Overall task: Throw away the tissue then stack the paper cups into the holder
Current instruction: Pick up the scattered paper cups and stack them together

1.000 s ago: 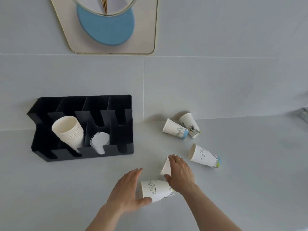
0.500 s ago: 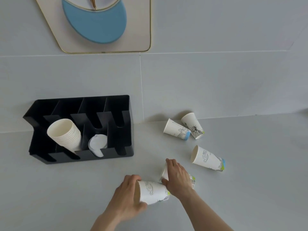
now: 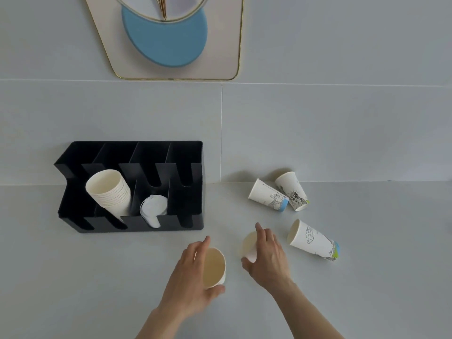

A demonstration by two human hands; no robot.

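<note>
My left hand (image 3: 188, 277) grips a white paper cup (image 3: 214, 267) lifted off the counter, its open mouth turned toward me. My right hand (image 3: 267, 258) wraps around a second paper cup (image 3: 248, 245), mouth pointing left. Three printed paper cups lie on their sides to the right: one near my right hand (image 3: 313, 241), and two by the wall (image 3: 267, 195) (image 3: 292, 190). The black cup holder (image 3: 190, 172) stands at the left against the wall, with a stack of plain cups (image 3: 110, 189) in one slot and white lids (image 3: 154, 207) in the slot beside it. No tissue is in view.
The grey counter (image 3: 73, 277) meets a grey tiled wall behind. A cream wall panel with a blue disc (image 3: 168, 42) hangs above the holder. The holder's rightmost slots hold nothing.
Both hands have lifted their cups from the counter. The left cup has turned so its mouth faces me, and the right cup has risen and tilted under my fingers.
</note>
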